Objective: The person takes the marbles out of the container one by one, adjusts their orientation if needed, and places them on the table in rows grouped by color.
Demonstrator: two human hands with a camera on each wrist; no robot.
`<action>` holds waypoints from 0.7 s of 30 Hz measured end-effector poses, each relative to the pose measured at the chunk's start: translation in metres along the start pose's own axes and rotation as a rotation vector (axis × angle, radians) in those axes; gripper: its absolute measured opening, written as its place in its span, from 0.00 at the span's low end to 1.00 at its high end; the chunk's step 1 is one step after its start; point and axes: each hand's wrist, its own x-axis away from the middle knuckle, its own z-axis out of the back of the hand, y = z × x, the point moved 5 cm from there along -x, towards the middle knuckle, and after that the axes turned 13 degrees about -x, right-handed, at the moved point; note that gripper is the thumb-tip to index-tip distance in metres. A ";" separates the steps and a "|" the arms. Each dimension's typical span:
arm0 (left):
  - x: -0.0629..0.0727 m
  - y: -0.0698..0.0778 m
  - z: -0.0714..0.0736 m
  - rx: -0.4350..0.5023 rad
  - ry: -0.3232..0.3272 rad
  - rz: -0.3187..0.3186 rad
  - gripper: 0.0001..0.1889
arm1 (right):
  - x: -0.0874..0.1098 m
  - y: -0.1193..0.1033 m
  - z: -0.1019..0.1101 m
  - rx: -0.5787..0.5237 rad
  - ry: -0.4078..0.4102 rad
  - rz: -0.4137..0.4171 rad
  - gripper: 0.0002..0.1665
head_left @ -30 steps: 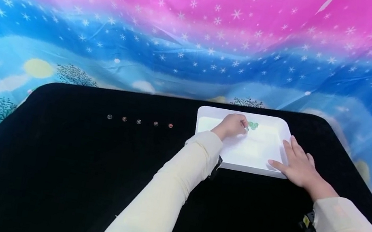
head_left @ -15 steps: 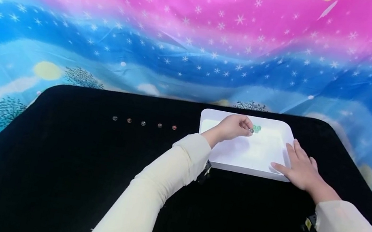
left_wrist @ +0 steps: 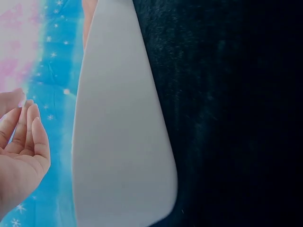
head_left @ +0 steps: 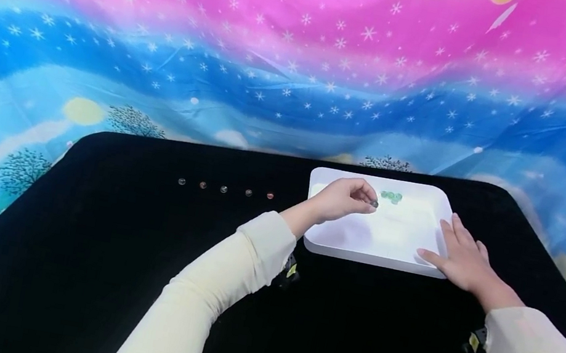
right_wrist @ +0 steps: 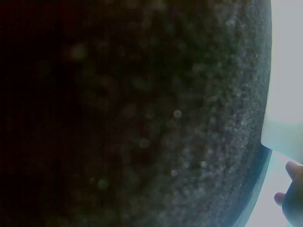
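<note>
In the head view my left hand (head_left: pixel 342 201) is over the white tray (head_left: pixel 373 259), pinching a small dark marble (head_left: pixel 374 204) between thumb and fingertips. Several green, see-through marbles (head_left: pixel 391 196) lie close together by the tray's back wall, just beyond those fingertips. My right hand (head_left: pixel 463 256) rests on the tray's right side, fingers spread along the outside and thumb over the rim. The left wrist view shows the left hand's curled fingers (left_wrist: pixel 40 135) beside the tray's outer wall (left_wrist: pixel 120 118); the right wrist view catches only part of the right hand (right_wrist: pixel 294 191).
Left of the tray, several small round marbles (head_left: pixel 224 189) sit spaced out in a row on the black cloth-covered table (head_left: pixel 81 242). One at the right end of the row looks reddish. A pink and blue printed curtain (head_left: pixel 304 49) hangs behind the table's back edge.
My left hand has drawn back left and nearer from the green marbles, with the dark marble still pinched. The right hand keeps its place on the tray. The head view has shifted slightly.
</note>
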 end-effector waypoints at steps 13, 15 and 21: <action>0.048 0.010 0.018 -0.070 -0.052 -0.005 0.07 | -0.002 0.001 -0.003 -0.022 -0.004 0.014 0.56; 0.058 0.017 0.023 -0.088 -0.051 0.003 0.07 | -0.002 0.001 -0.002 -0.016 0.003 0.021 0.56; 0.078 0.023 0.033 -0.134 -0.045 0.017 0.08 | -0.002 0.004 -0.001 -0.015 0.002 0.026 0.55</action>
